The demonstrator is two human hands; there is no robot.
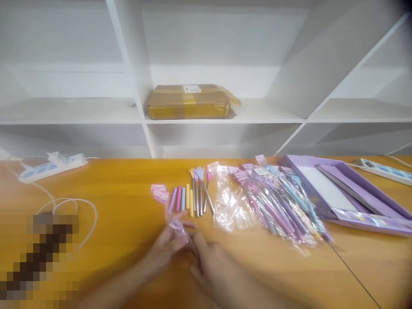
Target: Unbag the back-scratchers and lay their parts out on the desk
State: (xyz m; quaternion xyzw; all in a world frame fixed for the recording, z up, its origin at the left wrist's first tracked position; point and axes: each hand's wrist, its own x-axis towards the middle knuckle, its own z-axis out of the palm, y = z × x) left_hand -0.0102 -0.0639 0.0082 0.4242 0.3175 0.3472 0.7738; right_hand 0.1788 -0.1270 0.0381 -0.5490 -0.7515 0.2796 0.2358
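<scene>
Far off to the left of my hands, a white power strip (53, 167) sits on the desk (122, 206), and nearer to me its white cable (96, 213) loops loosely; a sleeve catching that loop could drag the strip inward. Just beyond my left hand (170, 242) lie pink printed cards (159, 193), slick-looking and overlapping, so a brush of my fingers could scatter them. That hand pinches a crumpled clear plastic wrapper (179, 227); tugging it too hard might split the film. Straight ahead of both hands stand in a row short coloured tubes (179, 199), which would roll if my knuckles knocked them, and beside them slim metal back scratchers (201, 195), one lying askew and likely to tangle with its neighbours. My right hand (210, 257) is curled close against the left; it is blurred, and I can't tell whether it grips anything. Ahead and right of it, loose clear bags (230, 206) could cling together. Farther right, bagged back scratchers (283, 206) are heaped against a lilac box (317, 163); pulling at one might slide the heap.
</scene>
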